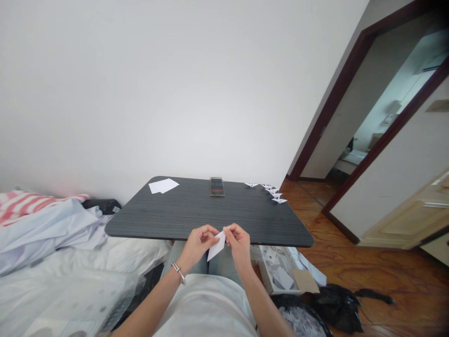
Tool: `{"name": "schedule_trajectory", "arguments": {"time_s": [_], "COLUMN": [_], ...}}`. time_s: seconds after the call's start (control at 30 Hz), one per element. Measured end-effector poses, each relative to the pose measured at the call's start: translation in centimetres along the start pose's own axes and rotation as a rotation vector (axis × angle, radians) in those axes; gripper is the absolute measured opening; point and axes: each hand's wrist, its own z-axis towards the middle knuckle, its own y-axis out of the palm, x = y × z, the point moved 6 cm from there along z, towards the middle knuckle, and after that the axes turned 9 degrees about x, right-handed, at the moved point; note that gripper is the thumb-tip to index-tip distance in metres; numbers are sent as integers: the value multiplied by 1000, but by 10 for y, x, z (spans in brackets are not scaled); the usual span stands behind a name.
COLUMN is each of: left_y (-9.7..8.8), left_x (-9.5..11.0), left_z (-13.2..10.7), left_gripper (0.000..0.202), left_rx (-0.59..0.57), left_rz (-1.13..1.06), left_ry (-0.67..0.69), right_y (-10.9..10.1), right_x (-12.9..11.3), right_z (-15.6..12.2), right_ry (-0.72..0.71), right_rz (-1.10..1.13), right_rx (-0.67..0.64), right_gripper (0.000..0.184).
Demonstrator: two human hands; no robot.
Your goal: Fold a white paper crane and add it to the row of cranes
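Note:
Both my hands hold a small folded white paper (pixel 215 246) in front of my lap, just at the near edge of a dark grey table (pixel 182 215). My left hand (pixel 198 242), with a bracelet on its wrist, pinches the paper's left side. My right hand (pixel 238 242) pinches its upper right corner. The paper is a narrow pointed shape, tilted down to the left.
On the table lie flat white sheets (pixel 163 186) at the far left, a phone (pixel 216 186) at the far middle, and several small folded paper pieces (pixel 273 192) at the far right. A box of paper scraps (pixel 280 276) and a black bag (pixel 336 306) sit on the wooden floor. Bedding (pixel 52 234) lies at left.

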Motion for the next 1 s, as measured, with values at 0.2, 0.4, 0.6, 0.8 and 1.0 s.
{"name": "schedule_trajectory", "arguments": {"time_s": [0.2,0.4,0.6,0.8,1.0], "left_y": [-5,-11,-6,-6,-3], "left_x": [2,3,1,4,6], "left_z": [1,1,0,-1,-2], "left_gripper": [23,25,26,28,28], "left_rx": [56,111,71,43,11], "left_rz": [-33,-16,50,55,59], "left_ry": [19,35,48,65,75], "right_y": [-1,8,10,8,7], "right_x": [2,10,13,9,5], "right_z": [3,1,-2,-1,-1], "right_ry": [52,136,121,80,29], "right_rz": [-15,-20,-46,-60,-71], "right_rx": [4,-124,-164,-131,-119], "right_gripper": [22,19,19,23,32]}}
